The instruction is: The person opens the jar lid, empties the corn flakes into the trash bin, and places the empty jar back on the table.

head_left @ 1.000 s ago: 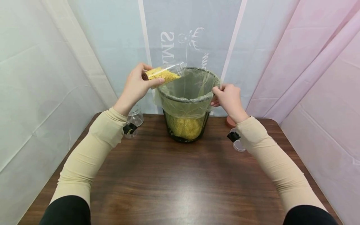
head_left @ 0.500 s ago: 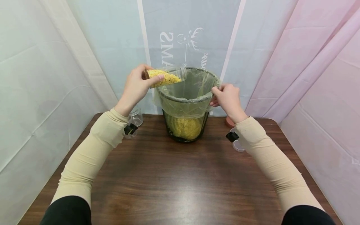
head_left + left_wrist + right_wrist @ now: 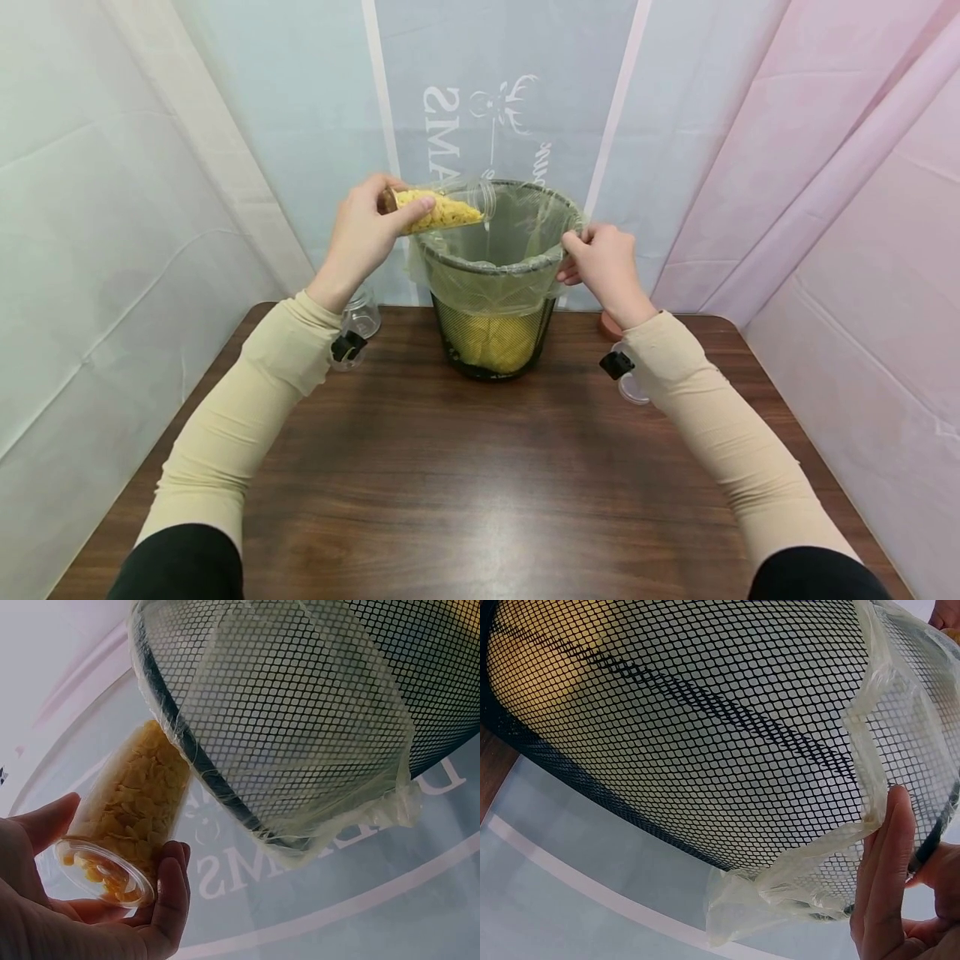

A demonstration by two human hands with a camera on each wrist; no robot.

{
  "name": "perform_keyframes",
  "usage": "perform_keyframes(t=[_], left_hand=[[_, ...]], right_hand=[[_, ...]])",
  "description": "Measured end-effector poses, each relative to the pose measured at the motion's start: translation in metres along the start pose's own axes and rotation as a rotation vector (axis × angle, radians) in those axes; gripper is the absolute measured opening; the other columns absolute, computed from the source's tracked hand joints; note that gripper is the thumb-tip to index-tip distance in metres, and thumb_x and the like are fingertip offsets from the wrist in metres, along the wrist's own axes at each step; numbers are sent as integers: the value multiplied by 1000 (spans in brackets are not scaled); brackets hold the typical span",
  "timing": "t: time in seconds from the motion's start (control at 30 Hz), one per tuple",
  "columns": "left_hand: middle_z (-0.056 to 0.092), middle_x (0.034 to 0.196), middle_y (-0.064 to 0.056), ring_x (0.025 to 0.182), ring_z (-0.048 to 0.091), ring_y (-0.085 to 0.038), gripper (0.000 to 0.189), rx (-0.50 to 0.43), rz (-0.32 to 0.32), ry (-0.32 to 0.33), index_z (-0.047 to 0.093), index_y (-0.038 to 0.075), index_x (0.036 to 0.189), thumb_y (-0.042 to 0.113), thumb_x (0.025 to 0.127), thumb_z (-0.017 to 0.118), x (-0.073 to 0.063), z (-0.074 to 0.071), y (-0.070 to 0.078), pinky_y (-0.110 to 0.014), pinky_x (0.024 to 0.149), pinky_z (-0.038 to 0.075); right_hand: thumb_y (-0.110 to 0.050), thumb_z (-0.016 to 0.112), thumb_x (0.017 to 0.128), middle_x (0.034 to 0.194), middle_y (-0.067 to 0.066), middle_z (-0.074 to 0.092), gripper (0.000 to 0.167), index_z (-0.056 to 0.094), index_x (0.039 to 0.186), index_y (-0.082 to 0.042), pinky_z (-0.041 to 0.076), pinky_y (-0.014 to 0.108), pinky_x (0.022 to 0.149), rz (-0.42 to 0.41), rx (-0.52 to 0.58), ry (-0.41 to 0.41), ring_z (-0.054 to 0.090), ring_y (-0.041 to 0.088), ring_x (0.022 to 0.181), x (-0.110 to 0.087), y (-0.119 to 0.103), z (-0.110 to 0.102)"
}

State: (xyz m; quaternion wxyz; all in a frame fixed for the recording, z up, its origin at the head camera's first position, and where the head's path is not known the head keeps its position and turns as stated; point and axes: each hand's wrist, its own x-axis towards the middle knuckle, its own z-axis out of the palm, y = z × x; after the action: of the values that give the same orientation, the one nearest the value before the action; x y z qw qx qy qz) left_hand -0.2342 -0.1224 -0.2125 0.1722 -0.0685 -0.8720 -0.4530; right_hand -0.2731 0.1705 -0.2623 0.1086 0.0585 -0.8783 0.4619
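Note:
My left hand (image 3: 362, 225) holds a clear jar (image 3: 468, 194) on its side, thumb along the front and fingers behind. Yellow flakes (image 3: 442, 215) fill its lower part and slope up to the uncapped mouth, which hangs over the left part of a black mesh wastebasket (image 3: 550, 333). A pale green plastic liner (image 3: 487, 287) is folded over the basket's rim. In the left wrist view the jar's base (image 3: 105, 871) faces the camera. At the right side, my right hand (image 3: 607, 262) pinches the lined rim, its fingers (image 3: 889, 862) along the outside and the thumb inside.
On the wooden table (image 3: 480, 467), a clear jar (image 3: 364, 318) stands left of the basket, partly behind my left wrist. A reddish lid (image 3: 611, 327) and a clear lid (image 3: 634, 388) lie right, by my right wrist. Yellow material (image 3: 498, 343) shows in the basket's bottom.
The jar's mouth has dipped from slanting upward to about level, and the flakes have slid toward the mouth. My right hand keeps its hold on the rim.

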Motion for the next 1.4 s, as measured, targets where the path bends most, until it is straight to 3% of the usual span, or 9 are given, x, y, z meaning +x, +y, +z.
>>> perform_keyframes(t=[0.4,0.73,1.07,1.4], left_hand=[[57,92,-2,77,52,-16,54,34,10,-34,56,14,124,41,80,72,-1,0,2,-29,62,45],[51,85,-1,73,46,-17,54,75,38,-10,57,14,125,36,79,74,-1,2,1,-28,61,39],[60,107,-5,88,52,-19,57,100,49,-6,57,17,126,32,76,78,-1,1,1,-29,73,40],[63,111,-6,90,56,-19,56,97,53,-7,56,18,127,31,77,78,-1,1,2,-30,75,43]], right_hand=[[-22,45,90,61,6,69,29,56,72,-3,56,28,53,5,3,5,66,14,50,-1,-2,0],[-23,44,90,59,6,68,29,55,71,-4,56,28,53,7,-2,6,67,15,51,-1,-2,0],[-24,44,90,59,5,68,29,55,72,-4,56,27,53,0,-12,11,67,14,50,0,0,1],[-25,44,90,59,5,68,30,56,73,-4,56,27,53,-2,-10,6,67,14,50,0,0,1]])
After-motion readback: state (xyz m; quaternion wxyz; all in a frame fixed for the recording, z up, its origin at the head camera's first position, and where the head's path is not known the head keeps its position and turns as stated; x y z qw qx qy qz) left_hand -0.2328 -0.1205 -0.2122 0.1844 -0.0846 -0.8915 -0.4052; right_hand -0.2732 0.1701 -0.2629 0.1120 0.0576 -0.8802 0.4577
